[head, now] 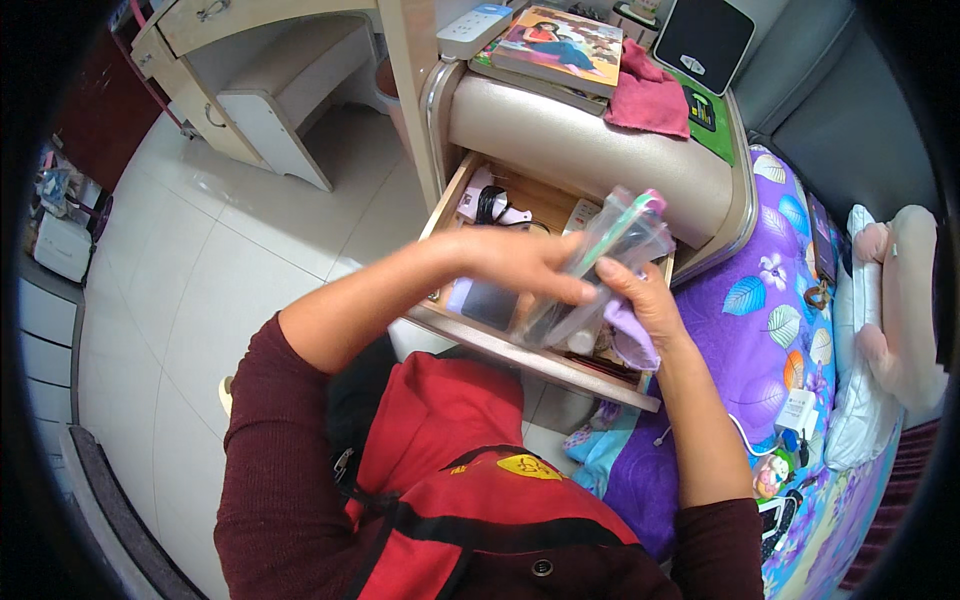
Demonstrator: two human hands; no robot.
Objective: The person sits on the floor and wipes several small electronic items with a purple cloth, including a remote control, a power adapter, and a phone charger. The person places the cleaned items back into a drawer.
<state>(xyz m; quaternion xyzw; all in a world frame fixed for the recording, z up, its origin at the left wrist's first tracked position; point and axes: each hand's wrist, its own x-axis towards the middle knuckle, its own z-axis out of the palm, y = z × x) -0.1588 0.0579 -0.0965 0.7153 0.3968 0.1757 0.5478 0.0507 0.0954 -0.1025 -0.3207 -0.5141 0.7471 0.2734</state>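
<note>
A clear plastic zip bag (600, 259) with a green and pink strip at its upper end is held over an open drawer (480, 330). My right hand (637, 296) grips it from the right, thumb on its front, with a lilac cloth-like piece (631, 337) hanging by the palm. From the left, my left hand (525, 262), blurred, touches the bag, some fingertips hidden by it; how firmly it holds is unclear. In the drawer lie a white and pink device with a black cable (491, 206), a grey flat item (487, 304) and other small things partly hidden by the bag and hands.
Above the drawer, the cabinet top bears books (559, 49), a power strip (474, 30), a red cloth (649, 97) and a black-faced device (705, 45). On the right is a bed with a purple floral sheet (750, 322), a white charger (796, 412) and cables. A stool (277, 97) stands at upper left.
</note>
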